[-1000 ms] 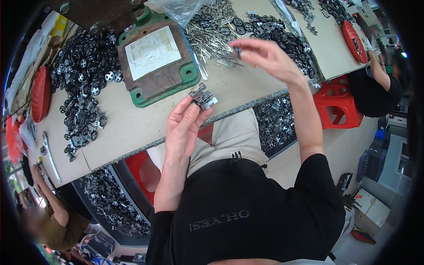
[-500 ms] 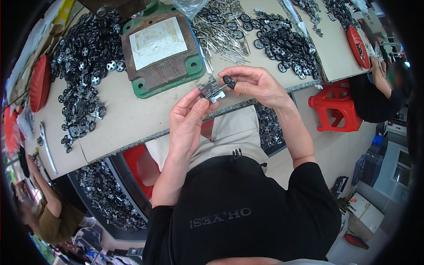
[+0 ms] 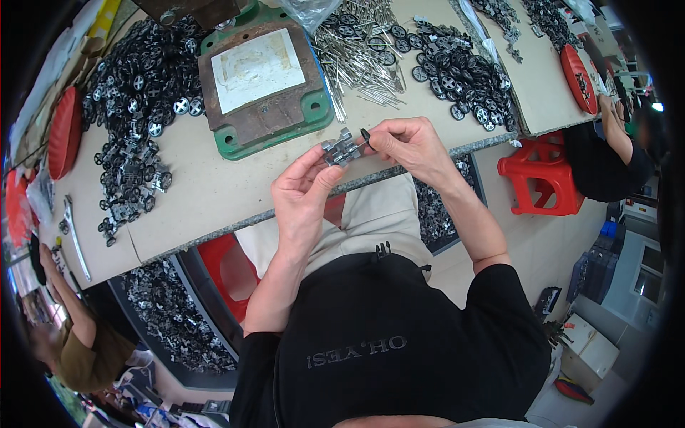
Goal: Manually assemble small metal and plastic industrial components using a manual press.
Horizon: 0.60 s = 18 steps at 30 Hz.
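My left hand [image 3: 301, 187] pinches a small grey toy-car chassis [image 3: 341, 149] between thumb and fingers, just beyond the table's front edge. In my right hand [image 3: 414, 148], closed thumb against fingers, is a black wheel [image 3: 366, 139] seen nearly edge-on. A thin metal axle runs from this wheel toward the chassis. Whether its tip sits inside the chassis is too small to tell. Ahead of my hands lies a heap of loose metal axle rods [image 3: 357, 60]. To its right is a pile of black wheels [image 3: 467, 82].
A green press base [image 3: 314, 107] with a white plate stands ahead. More wheels [image 3: 139, 82] and chassis with wheels [image 3: 132, 175] lie to the left, near a red tray [image 3: 66, 133] and a wrench [image 3: 77, 239]. Red stool [image 3: 546, 178] at right; people work on both sides.
My right hand has turned the wheel from showing its face to nearly edge-on, and its fingers have curled in. The chassis has tilted slightly in my left hand.
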Tool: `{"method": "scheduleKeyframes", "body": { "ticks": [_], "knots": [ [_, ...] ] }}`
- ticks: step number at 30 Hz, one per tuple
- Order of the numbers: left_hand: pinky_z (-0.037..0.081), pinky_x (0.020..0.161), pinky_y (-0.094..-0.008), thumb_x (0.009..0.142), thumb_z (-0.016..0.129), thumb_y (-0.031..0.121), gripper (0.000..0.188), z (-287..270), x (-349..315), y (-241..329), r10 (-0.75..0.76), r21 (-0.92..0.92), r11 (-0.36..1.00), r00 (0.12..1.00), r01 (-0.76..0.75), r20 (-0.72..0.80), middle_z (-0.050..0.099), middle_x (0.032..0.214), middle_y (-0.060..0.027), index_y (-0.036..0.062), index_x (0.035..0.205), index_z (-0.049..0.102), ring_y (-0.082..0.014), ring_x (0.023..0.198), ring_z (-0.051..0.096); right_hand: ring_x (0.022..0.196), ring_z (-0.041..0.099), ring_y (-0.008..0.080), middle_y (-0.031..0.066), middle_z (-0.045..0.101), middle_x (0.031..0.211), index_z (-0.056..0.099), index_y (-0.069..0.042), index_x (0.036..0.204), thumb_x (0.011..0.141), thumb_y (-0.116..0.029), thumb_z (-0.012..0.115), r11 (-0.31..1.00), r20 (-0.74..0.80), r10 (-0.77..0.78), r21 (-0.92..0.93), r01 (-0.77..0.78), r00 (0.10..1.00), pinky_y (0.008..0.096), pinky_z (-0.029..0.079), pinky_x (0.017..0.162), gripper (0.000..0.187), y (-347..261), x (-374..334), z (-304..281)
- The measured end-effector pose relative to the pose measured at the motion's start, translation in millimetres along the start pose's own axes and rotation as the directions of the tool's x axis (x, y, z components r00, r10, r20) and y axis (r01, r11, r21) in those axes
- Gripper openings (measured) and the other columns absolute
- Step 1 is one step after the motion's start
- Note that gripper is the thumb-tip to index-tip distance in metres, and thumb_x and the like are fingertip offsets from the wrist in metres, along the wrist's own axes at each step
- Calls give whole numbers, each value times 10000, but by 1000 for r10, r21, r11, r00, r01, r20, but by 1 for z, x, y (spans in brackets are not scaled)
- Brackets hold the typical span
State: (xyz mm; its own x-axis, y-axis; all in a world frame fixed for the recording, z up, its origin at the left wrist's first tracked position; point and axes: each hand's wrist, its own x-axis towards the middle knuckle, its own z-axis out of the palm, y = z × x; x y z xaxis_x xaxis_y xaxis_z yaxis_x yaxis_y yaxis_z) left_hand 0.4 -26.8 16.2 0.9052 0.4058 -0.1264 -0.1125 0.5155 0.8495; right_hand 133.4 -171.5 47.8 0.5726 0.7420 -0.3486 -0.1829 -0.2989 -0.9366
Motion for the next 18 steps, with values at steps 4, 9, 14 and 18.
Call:
{"method": "scheduleKeyframes", "body": {
  "ticks": [4,9,14,18],
  "knots": [
    [494,839,-296,828,598,-5,326,-3,2,-1,-42,-217,975,999,43,9,614,1033,-131,-46,1142,519,-180,917,611,687,491,28,7,608,839,634,20,958,819,-102,653,971,-131,-173,142,191,976,181,401,577,186,-8,2,13],
    [466,848,-283,825,603,-7,332,-3,-1,4,-115,-275,952,989,137,95,572,1101,-124,-24,1138,497,-151,961,573,765,537,51,9,595,852,611,30,981,796,-78,664,966,9,-194,176,189,981,182,420,592,221,5,2,21],
    [462,774,-242,789,631,-23,323,-7,3,42,-21,225,974,991,-10,135,601,1034,-95,-30,1101,543,-109,870,574,685,570,113,56,582,788,630,26,902,718,-31,692,797,216,-359,-434,419,908,227,456,606,203,-40,4,15],
    [466,680,-219,730,659,-13,211,-13,28,76,75,530,840,992,-115,97,656,827,-52,-6,940,640,-85,737,584,622,553,188,98,575,767,625,-2,938,735,-129,677,575,208,-635,-516,635,744,281,441,568,245,-52,29,24]
  ]
}}
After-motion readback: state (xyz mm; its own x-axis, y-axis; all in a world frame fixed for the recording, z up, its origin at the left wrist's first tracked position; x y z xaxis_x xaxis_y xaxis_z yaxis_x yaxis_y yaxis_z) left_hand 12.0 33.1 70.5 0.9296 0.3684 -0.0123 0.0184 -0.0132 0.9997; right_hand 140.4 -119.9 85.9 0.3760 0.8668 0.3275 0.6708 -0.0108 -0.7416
